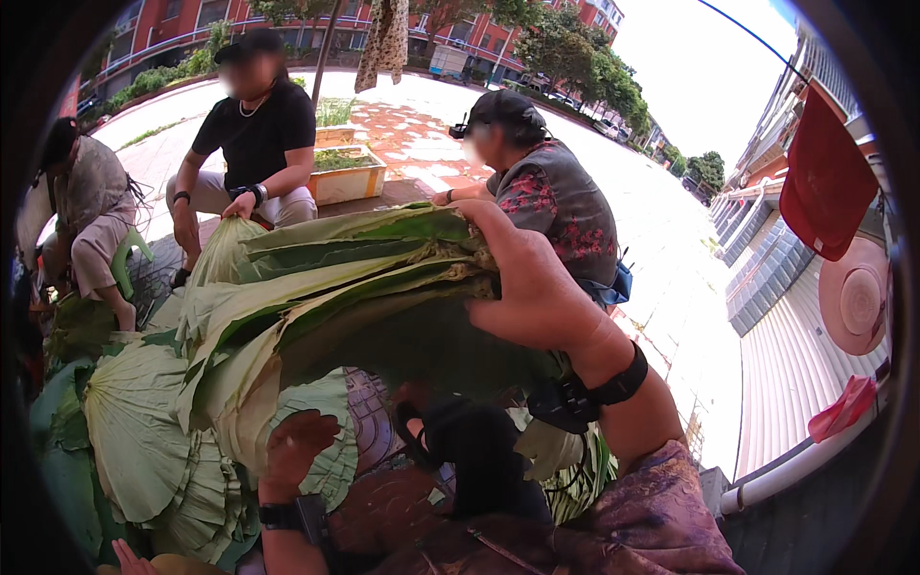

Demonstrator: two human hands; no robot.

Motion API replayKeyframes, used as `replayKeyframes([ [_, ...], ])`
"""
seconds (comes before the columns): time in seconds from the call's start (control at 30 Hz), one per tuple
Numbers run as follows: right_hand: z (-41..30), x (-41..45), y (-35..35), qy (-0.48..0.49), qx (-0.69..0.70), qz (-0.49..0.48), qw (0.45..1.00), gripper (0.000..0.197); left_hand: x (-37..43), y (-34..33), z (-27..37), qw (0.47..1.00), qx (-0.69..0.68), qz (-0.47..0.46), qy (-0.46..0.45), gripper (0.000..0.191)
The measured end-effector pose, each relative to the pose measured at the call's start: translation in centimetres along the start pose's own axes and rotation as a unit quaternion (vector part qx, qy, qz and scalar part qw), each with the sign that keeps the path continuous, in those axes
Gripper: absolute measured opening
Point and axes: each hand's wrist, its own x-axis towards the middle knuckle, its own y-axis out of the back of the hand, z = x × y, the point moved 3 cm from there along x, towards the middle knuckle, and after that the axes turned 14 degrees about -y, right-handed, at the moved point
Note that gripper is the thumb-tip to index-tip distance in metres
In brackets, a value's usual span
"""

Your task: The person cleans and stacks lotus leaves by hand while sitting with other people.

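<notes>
A thick bundle of large folded lotus leaves [345, 277], pale green with darker insides, is raised in front of me. My right hand [550, 284] grips its bunched brown stem end, thumb below and fingers on top. The leaves fan out to the left and hang down. By their lower edge my left hand [296, 445] is raised with its palm flat and fingers extended; whether it touches the leaves I cannot tell. Black straps with small devices sit on both my wrists. More folded lotus leaves [136, 431] lie heaped at the lower left.
A person in black [262, 129] sits opposite, one hand at a pale leaf. Another person in a floral top [560, 201] sits right of the bundle; a third [93, 187] bends at far left. A planter box [350, 183] stands behind. A red cap [826, 180] and brimmed hat [855, 295] hang right.
</notes>
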Motion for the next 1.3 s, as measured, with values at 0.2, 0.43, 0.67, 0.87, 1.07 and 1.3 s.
replayKeyframes([
  [0.2, 2.7, -9.7, 9.8, -0.109, -0.006, 0.087, 0.99, 0.066, -2.6, 7.1, -3.2, 0.991, 0.101, 0.086, 0.016, 0.05],
  [0.43, 10.8, -23.3, 19.1, -0.346, 0.146, 0.15, 0.915, 0.067, -2.7, 6.7, -4.8, 0.943, 0.102, 0.234, 0.214, 0.042],
  [0.67, 16.6, -37.1, 28.1, -0.459, -0.289, 0.273, 0.795, 0.057, -6.2, 11.9, -5.3, 0.885, 0.179, 0.288, 0.318, 0.042],
  [0.87, 24.2, -46.1, 25.1, -0.617, -0.56, 0.246, 0.495, 0.047, -7.6, 11.0, -3.6, 0.855, 0.199, 0.378, 0.295, 0.042],
  [1.07, 33.1, -60.0, 12.1, -0.732, -0.484, 0.138, 0.459, 0.047, -9.7, 7.1, -2.2, 0.844, 0.19, 0.424, 0.268, 0.042],
  [1.3, 35.1, -65.2, -3.9, -0.766, -0.335, 0.035, 0.548, 0.045, -8.6, 0.8, -6.4, 0.833, 0.192, 0.443, 0.271, 0.049],
])
